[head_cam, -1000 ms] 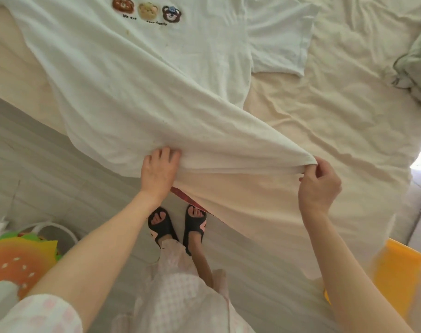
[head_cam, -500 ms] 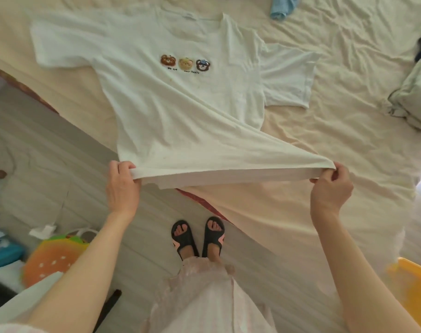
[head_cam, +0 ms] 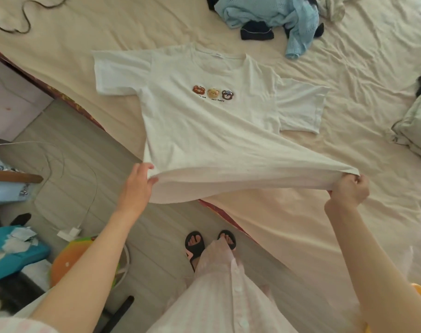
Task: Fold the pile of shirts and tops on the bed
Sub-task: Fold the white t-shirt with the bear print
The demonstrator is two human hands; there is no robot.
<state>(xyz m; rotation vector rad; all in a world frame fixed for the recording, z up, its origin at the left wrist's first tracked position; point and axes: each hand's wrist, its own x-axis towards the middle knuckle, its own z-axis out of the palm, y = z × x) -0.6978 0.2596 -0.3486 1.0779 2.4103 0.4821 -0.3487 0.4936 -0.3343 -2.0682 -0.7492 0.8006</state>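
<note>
Apparently taut, T-shirt (head_cam: 204,131) hem, both hands gripping

The white t-shirt (head_cam: 204,131) looks like soft matt cotton jersey, smooth apart from a few pull creases near the hem, with small raised-looking bear patches (head_cam: 213,93) on the chest. The bed sheet (head_cam: 349,97) is cream woven cloth, matt and pretty wrinkled. The blue top (head_cam: 272,13) is a chunkier open knit, fuzzy-looking. The floor (head_cam: 79,169) reads as grey wood-grain planks, low sheen. The slippers (head_cam: 209,243) look like black rubbery plastic, slightly shiny.
</note>
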